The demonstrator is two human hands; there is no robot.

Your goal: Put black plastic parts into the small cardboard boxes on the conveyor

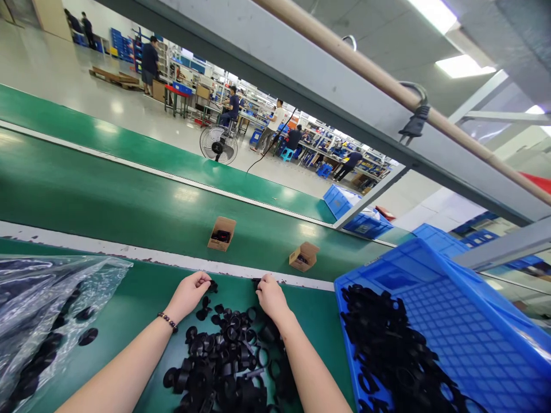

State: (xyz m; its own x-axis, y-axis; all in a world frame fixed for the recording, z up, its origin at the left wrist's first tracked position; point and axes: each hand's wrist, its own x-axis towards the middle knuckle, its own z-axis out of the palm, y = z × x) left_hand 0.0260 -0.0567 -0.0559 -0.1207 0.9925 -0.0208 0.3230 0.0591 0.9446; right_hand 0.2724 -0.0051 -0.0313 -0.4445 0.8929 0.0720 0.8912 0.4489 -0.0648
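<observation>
My left hand (pixel 191 293) pinches a small black plastic part (pixel 213 286) between thumb and fingertips, just above the green work surface. My right hand (pixel 272 297) is closed on another black plastic part (pixel 255 283), mostly covered by its fingers. Between and below both hands spreads a pile of black plastic parts (pixel 224 355), some round like caps, others ring-shaped. Beyond the hands, two small open cardboard boxes stand on the green belt. The left box (pixel 214 243) has black items with a red mark inside; dark contents show in the right box (pixel 296 261).
On the right, a large blue crate (pixel 486 321) holds many black parts. A clear plastic bag (pixel 99 275) with black round parts lies at left. A grey metal beam (pixel 327 74) crosses overhead. A fan (pixel 218 143) and several people are in the background.
</observation>
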